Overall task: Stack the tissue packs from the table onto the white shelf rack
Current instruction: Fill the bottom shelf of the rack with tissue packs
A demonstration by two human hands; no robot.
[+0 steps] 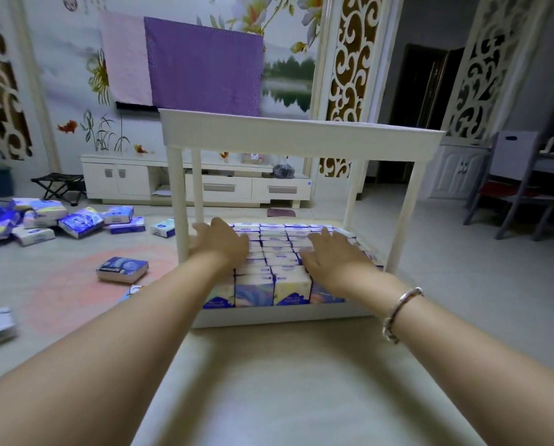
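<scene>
Hands, left (222, 244) and right (328, 257), lay flat and apart, pressing shelved tissue packs (278, 252) level. Next likely: fetching loose packs (81, 222).

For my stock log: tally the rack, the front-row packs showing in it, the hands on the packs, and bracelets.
Rack: 1
Front-row packs: 4
Hands (left hand, right hand): 2
Bracelet: 1
Total: 8

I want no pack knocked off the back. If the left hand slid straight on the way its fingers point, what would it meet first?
Probably the rack's rear left post. The left hand lies flat on the tissue packs, fingers pointing toward that back corner, though depth is unclear.
</scene>
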